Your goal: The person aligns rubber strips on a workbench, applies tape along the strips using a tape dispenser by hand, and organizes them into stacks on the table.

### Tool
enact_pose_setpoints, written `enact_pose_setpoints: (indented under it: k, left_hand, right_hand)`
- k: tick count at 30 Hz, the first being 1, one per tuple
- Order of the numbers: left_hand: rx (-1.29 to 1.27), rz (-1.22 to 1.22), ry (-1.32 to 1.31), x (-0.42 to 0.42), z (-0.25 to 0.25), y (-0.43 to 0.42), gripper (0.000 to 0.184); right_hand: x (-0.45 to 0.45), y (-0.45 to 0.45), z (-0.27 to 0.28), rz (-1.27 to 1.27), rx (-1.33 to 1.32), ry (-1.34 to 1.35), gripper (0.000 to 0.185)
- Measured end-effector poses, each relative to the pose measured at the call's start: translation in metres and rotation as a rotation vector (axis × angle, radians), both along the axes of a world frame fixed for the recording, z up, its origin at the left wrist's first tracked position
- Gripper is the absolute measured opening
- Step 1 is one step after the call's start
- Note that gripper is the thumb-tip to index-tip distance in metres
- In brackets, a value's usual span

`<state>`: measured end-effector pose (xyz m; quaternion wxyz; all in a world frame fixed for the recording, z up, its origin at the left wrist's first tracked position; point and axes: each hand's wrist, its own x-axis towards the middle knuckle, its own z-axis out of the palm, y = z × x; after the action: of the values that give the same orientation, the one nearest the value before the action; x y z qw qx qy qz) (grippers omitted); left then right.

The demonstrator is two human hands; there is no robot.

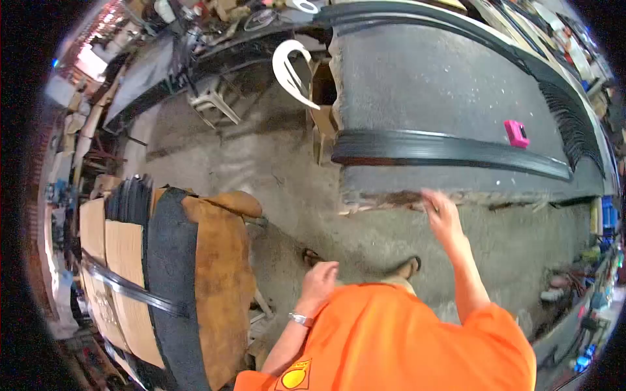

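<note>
My left hand (319, 281) hangs in front of my orange shirt, fingers loosely bent, with nothing visible in it. A watch is on that wrist. My right hand (443, 216) is raised by the near edge of the grey-topped table (437, 78). Its fingers are somewhat blurred and partly spread, and I see nothing in them. On the table beyond it lies a bundle of long black strips (450, 151). Whether the fingertips touch the table edge, I cannot tell.
A pink device (516, 133) sits on the table at the right. More black strips (574, 117) curve along its far right side. To my left stands a bench with a brown sheet (225, 287), a dark sheet (171, 274) and dark strips (140, 290). A white stool (215, 104) stands behind.
</note>
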<state>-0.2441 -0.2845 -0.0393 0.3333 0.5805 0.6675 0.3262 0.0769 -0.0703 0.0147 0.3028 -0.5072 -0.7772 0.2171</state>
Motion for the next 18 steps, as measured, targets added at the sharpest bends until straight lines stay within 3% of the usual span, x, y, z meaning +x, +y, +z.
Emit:
enact_pose_setpoints:
  k: [3,6,9,14,18]
  left_hand:
    - [-0.111,0.217,-0.057,-0.073,0.023,-0.038,0.019]
    - [-0.109,0.345,0.018,-0.132,0.020,-0.068,0.021]
    - [-0.164,0.424,-0.086,-0.165,0.014,-0.071,0.022]
    - [-0.102,0.416,-0.133,-0.198,0.019,-0.013,0.021]
    - [-0.150,0.357,-0.211,-0.238,0.009,0.048,0.022]
  right_hand:
    - [-0.090,0.031,0.028,0.011,0.050,0.017,0.025]
    - [-0.157,0.044,0.025,0.061,0.119,0.013,0.024]
    - [-0.214,0.049,0.022,0.139,0.088,0.004,0.024]
    - [-0.292,0.078,0.004,0.123,-0.042,0.145,0.025]
    - [-0.347,0.162,-0.014,-0.041,-0.071,0.320,0.030]
